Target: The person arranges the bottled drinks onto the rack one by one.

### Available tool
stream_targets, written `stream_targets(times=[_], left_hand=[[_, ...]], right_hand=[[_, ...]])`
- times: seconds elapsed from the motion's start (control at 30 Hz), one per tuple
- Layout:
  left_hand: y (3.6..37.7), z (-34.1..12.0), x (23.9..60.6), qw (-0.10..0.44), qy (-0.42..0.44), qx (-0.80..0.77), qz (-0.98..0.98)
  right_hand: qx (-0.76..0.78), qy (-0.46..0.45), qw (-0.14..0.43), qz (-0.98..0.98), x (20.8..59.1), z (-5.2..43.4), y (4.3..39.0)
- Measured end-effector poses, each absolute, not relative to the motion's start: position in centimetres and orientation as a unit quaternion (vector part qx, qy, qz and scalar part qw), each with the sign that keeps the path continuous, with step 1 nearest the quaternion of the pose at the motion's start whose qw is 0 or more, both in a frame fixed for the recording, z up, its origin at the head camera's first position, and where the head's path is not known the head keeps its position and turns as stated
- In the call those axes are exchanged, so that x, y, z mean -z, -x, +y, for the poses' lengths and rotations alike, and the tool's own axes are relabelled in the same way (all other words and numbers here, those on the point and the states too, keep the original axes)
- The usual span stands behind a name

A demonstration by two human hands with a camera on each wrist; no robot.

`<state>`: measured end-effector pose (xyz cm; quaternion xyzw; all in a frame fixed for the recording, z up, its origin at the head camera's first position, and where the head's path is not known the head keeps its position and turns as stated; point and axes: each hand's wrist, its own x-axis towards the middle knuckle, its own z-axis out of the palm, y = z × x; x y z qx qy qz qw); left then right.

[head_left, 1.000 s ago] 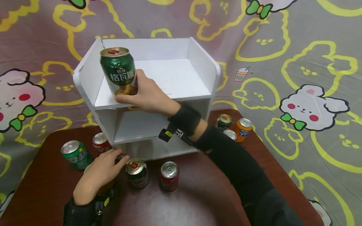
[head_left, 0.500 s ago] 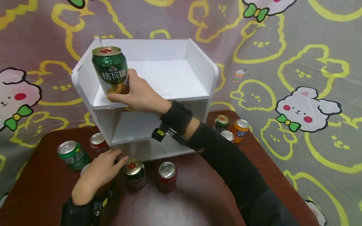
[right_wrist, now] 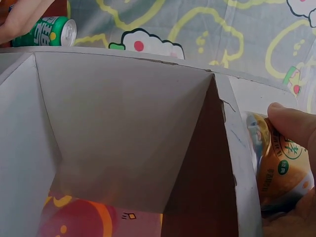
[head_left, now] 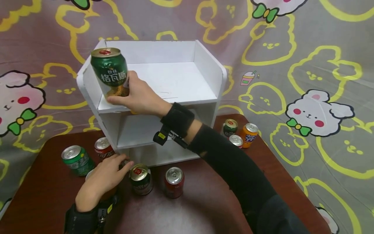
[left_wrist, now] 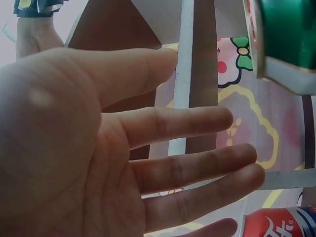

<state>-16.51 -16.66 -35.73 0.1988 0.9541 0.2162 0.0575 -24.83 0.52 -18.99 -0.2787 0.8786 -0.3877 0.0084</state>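
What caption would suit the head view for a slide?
Right hand holds a green can at the white shelf's top tier.

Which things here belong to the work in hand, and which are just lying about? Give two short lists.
In hand:
- dark green can, held by the right hand
- white shelf unit, its top shelf under the can

Lying about:
- light green can
- red can
- orange can
- brown table
- left hand, resting by the cans
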Motion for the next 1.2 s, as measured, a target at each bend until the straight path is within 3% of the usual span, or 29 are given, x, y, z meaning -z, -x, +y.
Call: stream_targets(times=[0.77, 0.93, 1.2], left_hand=[[16.5, -16.7, 35.5, 0.058, -0.193, -0.211, 0.956], [16.4, -16.9, 35.6, 0.055, -0.196, -0.213, 0.956], [16.0, -16.8, 35.5, 0.040, -0.197, -0.209, 0.957]], right_hand=[[0.362, 0.264, 0.003, 0.894, 19.0, 0.5, 24.8], [0.292, 0.275, -0.007, 0.916, 18.5, 3.2, 23.9], [0.271, 0.368, -0.042, 0.888, 18.3, 10.0, 22.0]])
